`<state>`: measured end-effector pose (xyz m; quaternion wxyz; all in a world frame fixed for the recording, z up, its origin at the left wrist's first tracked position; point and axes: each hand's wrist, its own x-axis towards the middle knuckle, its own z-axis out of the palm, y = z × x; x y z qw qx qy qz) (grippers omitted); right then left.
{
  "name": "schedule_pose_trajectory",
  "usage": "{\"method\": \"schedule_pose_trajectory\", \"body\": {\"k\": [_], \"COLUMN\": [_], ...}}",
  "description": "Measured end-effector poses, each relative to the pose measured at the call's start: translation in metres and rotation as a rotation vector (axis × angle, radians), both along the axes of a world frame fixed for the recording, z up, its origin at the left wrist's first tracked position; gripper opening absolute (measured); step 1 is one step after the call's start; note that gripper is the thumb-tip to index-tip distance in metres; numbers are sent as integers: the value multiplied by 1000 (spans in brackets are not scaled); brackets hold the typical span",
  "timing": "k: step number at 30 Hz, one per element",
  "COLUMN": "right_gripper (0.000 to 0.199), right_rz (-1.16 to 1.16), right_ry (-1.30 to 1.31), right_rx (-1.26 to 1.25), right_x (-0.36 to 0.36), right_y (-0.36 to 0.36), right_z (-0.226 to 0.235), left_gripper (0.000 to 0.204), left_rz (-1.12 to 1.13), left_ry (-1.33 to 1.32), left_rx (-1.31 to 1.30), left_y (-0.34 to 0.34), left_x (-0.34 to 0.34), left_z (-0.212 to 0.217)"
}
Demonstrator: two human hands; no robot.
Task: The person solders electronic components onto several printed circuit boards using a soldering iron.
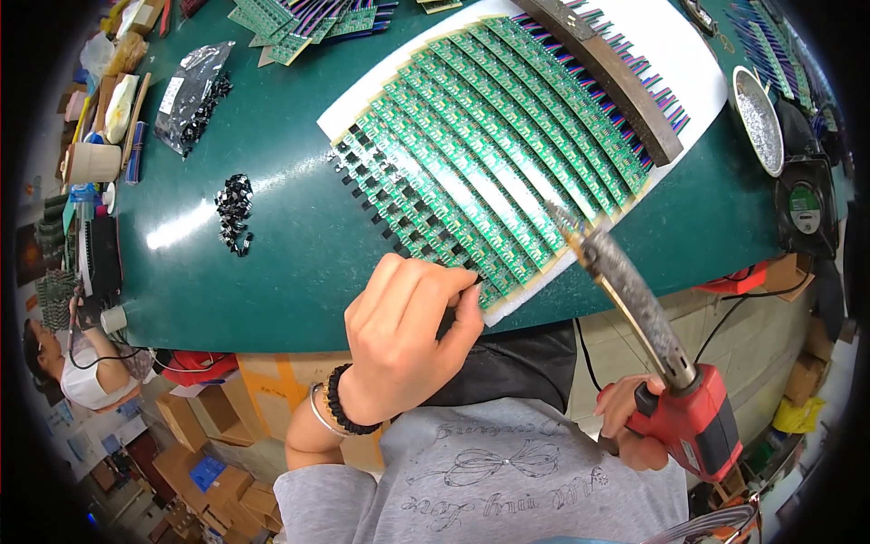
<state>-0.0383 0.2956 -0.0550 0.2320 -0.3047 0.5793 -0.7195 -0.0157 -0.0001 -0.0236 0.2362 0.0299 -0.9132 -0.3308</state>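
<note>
My left hand (403,331) rests at the near edge of a white sheet (671,36), fingertips pinched on a small black part at the front corner of the rows of green circuit boards (494,145). My right hand (634,422) grips the red handle of a soldering gun (634,295). Its crusted grey barrel reaches up over the table edge, and the tip hangs just above the boards on the right side. A dark wooden bar (616,72) lies across the far ends of the boards, over coloured wires.
The boards lie on a dark green table (281,181). A pile of small black parts (234,213) and a plastic bag of them (190,95) lie to the left. A round metal dish (759,118) and a small fan (802,208) stand at right. Another person sits at far left; cardboard boxes are below.
</note>
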Motion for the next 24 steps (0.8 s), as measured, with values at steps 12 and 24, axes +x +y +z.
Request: {"method": "schedule_pose_trajectory", "body": {"k": [12,24], "right_gripper": [79,84], "right_rz": [-111,319], "right_ry": [-152,-30], "right_rx": [124,120], "right_x": [41,-9], "right_y": [75,64], "right_z": [-23,-16], "left_gripper": [24,20], "left_rz": [-9,36], "left_ry": [-28,-32], "left_rx": [9,-17], "left_y": [1,4], "left_x": [1,2], "left_z": [1,1]}}
